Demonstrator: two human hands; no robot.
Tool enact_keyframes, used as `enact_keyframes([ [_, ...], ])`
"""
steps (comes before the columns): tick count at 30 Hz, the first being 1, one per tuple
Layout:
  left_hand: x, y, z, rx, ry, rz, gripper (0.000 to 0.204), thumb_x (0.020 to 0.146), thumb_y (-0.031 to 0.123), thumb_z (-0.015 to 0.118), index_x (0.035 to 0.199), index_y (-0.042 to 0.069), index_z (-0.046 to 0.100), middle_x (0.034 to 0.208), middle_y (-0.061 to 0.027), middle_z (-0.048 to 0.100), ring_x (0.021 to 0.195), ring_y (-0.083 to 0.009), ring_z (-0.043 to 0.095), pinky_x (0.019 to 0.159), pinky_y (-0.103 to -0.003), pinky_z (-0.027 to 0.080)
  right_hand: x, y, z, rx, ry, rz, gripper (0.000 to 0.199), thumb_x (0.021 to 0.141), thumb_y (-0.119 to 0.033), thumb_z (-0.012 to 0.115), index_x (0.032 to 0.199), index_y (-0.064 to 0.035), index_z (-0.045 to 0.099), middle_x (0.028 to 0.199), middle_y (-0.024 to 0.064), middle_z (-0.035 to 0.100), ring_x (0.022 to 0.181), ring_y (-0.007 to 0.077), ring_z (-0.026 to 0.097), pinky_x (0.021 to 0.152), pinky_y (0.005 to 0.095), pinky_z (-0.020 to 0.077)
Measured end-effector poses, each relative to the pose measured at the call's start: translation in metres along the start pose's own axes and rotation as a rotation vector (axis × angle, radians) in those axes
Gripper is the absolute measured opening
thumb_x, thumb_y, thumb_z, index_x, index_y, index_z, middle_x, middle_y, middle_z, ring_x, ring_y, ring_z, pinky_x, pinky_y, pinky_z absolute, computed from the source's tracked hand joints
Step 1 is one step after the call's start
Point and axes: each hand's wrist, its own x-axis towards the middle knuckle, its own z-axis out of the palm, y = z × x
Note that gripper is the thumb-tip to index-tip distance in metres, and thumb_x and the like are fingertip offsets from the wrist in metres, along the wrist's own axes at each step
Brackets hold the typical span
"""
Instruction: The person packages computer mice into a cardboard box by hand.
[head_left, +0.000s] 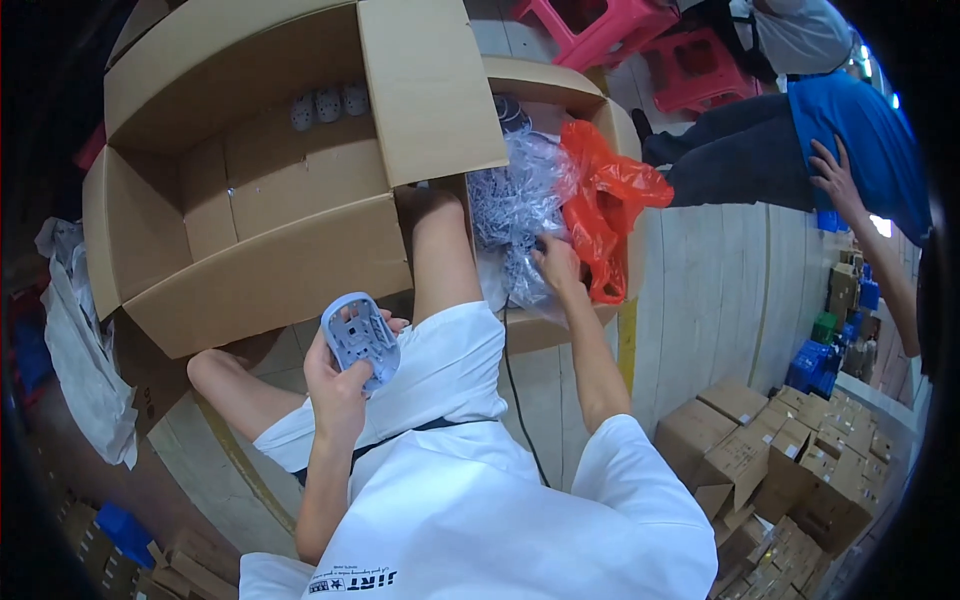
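My left hand holds a pale blue moulded plastic shell, oval and ribbed on its open side, above my lap. My right hand reaches forward into a clear plastic bag full of small pale plastic parts, its fingers in among them; what it grips is hidden. That bag sits in a small open cardboard box with an orange plastic bag bunched at its right side. I sit in white clothes with bare knees.
A large open cardboard box stands ahead on the left, with three grey shells at its far wall. Another person in blue bends over at the right. Pink stools stand behind. Stacked small cartons lie lower right. A black cable runs down my front.
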Motion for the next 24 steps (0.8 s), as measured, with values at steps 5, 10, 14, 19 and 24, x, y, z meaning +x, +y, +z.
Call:
enact_keyframes([
  [5,0.007,-0.004,0.007,-0.024,0.002,-0.006,0.068,0.057,-0.011,0.039,0.124,-0.003,0.050,0.110,-0.0201,0.063,0.100,-0.0320,0.066,0.091,-0.039,0.052,0.003,-0.008,0.038,-0.184,0.127,0.052,0.028,0.082,-0.025,0.063,0.101,-0.0044,0.062,0.094,0.0235,0.063,0.078,0.0453,0.062,0.073,0.0530,0.0510],
  [10,0.003,0.003,0.000,0.056,0.017,-0.024,0.067,0.056,-0.007,0.043,0.122,-0.003,0.050,0.110,-0.0194,0.062,0.099,-0.0324,0.066,0.090,-0.039,0.052,0.005,-0.010,0.040,-0.192,-0.111,0.209,0.038,0.081,-0.027,0.064,0.107,0.0003,0.058,0.098,0.0236,0.062,0.082,0.0426,0.063,0.073,0.0528,0.0503],
  [14,-0.002,0.002,-0.010,0.021,0.007,-0.002,0.069,0.057,-0.012,0.038,0.124,-0.002,0.050,0.110,-0.0202,0.063,0.101,-0.0315,0.066,0.089,-0.036,0.052,0.004,-0.010,0.033,-0.146,-0.003,0.176,0.027,0.082,-0.025,0.063,0.092,-0.0002,0.064,0.097,0.0215,0.062,0.080,0.0400,0.062,0.070,0.0498,0.0503],
  [19,-0.003,0.004,-0.010,0.041,0.017,-0.023,0.069,0.057,-0.011,0.039,0.124,-0.002,0.049,0.110,-0.0201,0.063,0.100,-0.0315,0.066,0.089,-0.036,0.052,0.000,0.000,0.025,-0.028,-0.004,0.178,0.028,0.083,-0.026,0.063,0.102,-0.0060,0.064,0.101,0.0182,0.062,0.084,0.0387,0.062,0.073,0.0455,0.0500],
  [24,-0.002,0.001,-0.016,0.075,0.053,-0.029,0.068,0.058,-0.010,0.039,0.124,-0.002,0.049,0.110,-0.0201,0.063,0.100,-0.0320,0.066,0.088,-0.036,0.053,-0.012,-0.004,0.031,0.205,0.206,0.007,0.025,0.085,-0.028,0.061,0.092,-0.0064,0.069,0.090,0.0175,0.064,0.076,0.0421,0.062,0.071,0.0454,0.0504],
])
